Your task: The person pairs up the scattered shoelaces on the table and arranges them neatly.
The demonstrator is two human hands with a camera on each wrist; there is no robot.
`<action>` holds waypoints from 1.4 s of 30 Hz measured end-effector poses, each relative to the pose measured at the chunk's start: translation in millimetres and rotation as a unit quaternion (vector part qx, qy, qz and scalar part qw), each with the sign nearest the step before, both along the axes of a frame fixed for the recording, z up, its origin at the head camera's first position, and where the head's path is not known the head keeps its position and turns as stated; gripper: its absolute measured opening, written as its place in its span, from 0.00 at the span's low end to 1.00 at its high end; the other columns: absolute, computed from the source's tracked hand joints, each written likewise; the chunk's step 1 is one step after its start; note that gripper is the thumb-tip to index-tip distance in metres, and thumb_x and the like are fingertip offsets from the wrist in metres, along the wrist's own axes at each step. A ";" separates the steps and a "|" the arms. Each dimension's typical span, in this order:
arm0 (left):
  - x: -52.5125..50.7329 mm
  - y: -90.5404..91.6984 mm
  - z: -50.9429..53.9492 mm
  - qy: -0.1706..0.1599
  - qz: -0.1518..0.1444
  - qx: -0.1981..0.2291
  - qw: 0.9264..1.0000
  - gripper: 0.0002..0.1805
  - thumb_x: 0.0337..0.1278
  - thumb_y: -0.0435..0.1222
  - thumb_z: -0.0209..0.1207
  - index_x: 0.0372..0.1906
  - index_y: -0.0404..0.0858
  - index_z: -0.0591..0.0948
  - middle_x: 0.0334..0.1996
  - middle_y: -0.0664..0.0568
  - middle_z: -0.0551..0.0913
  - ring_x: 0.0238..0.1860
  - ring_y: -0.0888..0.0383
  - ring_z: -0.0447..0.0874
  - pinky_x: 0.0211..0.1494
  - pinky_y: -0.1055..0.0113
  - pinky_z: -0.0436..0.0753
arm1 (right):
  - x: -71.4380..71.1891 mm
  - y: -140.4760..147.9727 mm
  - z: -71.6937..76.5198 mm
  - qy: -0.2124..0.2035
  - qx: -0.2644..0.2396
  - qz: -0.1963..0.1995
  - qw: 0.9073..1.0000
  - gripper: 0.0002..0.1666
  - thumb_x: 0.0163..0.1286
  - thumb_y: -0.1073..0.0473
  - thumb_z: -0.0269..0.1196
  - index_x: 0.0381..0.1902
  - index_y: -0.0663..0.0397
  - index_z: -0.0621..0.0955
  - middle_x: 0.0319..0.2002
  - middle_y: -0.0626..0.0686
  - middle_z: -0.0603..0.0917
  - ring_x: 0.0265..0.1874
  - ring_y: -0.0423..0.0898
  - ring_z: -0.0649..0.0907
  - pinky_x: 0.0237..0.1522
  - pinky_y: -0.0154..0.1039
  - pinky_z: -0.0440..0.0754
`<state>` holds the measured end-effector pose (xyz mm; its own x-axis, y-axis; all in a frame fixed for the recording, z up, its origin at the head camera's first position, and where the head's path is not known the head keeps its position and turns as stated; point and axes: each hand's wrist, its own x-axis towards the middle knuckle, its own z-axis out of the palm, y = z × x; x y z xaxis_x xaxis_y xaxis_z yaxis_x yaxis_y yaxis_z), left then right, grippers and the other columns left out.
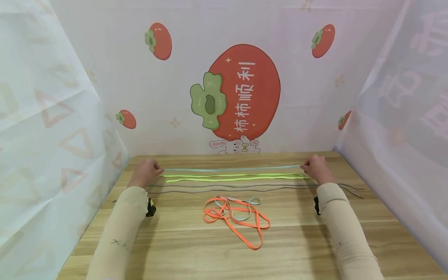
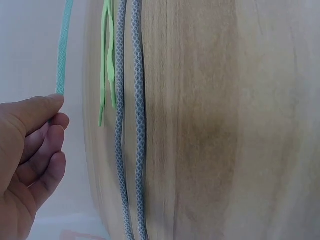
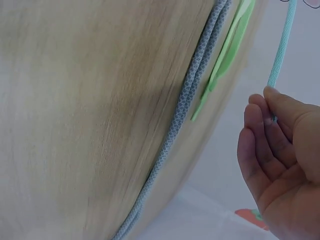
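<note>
A light teal shoelace runs straight across the back of the table between my two hands. My left hand pinches its left end between thumb and forefinger; the left wrist view shows the teal lace rising from that pinch. At the other end my right hand pinches it too, with a short tip showing below the thumb. Just nearer than it lies a bright green shoelace, doubled into two strands. Nearer still is a grey patterned round lace, also in two long strands.
A loose tangle of an orange flat lace and a pale blue-grey lace lies mid-table. The wooden table ends at a printed back cloth, with white cloth walls on both sides.
</note>
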<state>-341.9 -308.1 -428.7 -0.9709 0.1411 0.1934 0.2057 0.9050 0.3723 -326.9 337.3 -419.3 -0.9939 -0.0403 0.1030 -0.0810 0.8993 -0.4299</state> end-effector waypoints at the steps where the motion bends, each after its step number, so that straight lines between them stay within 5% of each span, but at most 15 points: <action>1: -0.8 1.4 0.1 -0.002 0.001 -0.001 1.000 0.20 0.63 0.31 0.62 0.14 0.40 0.76 0.14 0.56 0.71 0.20 0.58 0.65 0.30 0.62 0.69 | -0.5 -0.3 -0.7 0.003 -0.001 -0.005 1.000 0.22 0.76 0.65 0.61 0.18 0.62 0.82 0.16 0.52 0.80 0.16 0.42 0.71 0.25 0.39 0.71; 7: -5.4 9.2 -0.8 -0.009 0.001 -0.003 1.000 0.28 0.66 0.31 0.62 0.11 0.46 0.64 0.12 0.60 0.57 0.18 0.61 0.54 0.26 0.64 0.62 | -2.6 -1.6 -2.6 0.011 0.007 -0.028 1.000 0.30 0.74 0.64 0.64 0.10 0.50 0.68 0.11 0.44 0.65 0.14 0.40 0.64 0.21 0.37 0.65; 20: -4.8 16.0 -6.2 -0.017 0.014 -0.001 1.000 0.31 0.68 0.29 0.62 0.10 0.45 0.63 0.11 0.59 0.54 0.16 0.61 0.51 0.23 0.65 0.63 | -7.5 -10.3 -8.7 -0.014 0.018 -0.030 0.999 0.23 0.73 0.64 0.63 0.15 0.58 0.78 0.15 0.48 0.75 0.17 0.42 0.71 0.23 0.37 0.70; 28: -4.2 19.8 -7.5 -0.028 0.020 0.008 0.999 0.30 0.67 0.29 0.62 0.09 0.44 0.64 0.10 0.60 0.55 0.15 0.62 0.52 0.21 0.66 0.62 | -8.8 -12.4 -13.9 -0.021 0.012 -0.031 0.999 0.30 0.73 0.65 0.62 0.11 0.48 0.66 0.11 0.44 0.63 0.14 0.39 0.62 0.21 0.36 0.64; 33: -5.0 20.2 -10.7 -0.030 0.028 0.003 0.999 0.22 0.66 0.30 0.65 0.14 0.37 0.75 0.12 0.55 0.68 0.17 0.59 0.63 0.25 0.63 0.69 | -11.7 -12.9 -18.1 -0.019 0.018 -0.034 0.999 0.25 0.73 0.64 0.62 0.13 0.53 0.74 0.12 0.45 0.69 0.15 0.41 0.65 0.23 0.38 0.68; 37: -6.8 18.9 -14.3 -0.010 0.028 -0.008 1.000 0.10 0.64 0.30 0.68 0.26 0.32 0.86 0.26 0.44 0.86 0.28 0.51 0.81 0.36 0.53 0.82 | -12.7 -13.1 -20.1 -0.024 0.023 -0.041 0.999 0.24 0.73 0.64 0.64 0.14 0.55 0.74 0.14 0.46 0.70 0.16 0.42 0.66 0.24 0.39 0.69; 42: -10.4 16.4 -18.3 -0.001 0.034 -0.007 0.999 0.05 0.63 0.29 0.66 0.32 0.30 0.87 0.35 0.37 0.89 0.34 0.45 0.85 0.42 0.47 0.85 | -12.7 -12.7 -20.8 -0.031 0.022 -0.045 0.998 0.29 0.73 0.63 0.65 0.12 0.50 0.66 0.13 0.44 0.64 0.16 0.41 0.63 0.22 0.38 0.66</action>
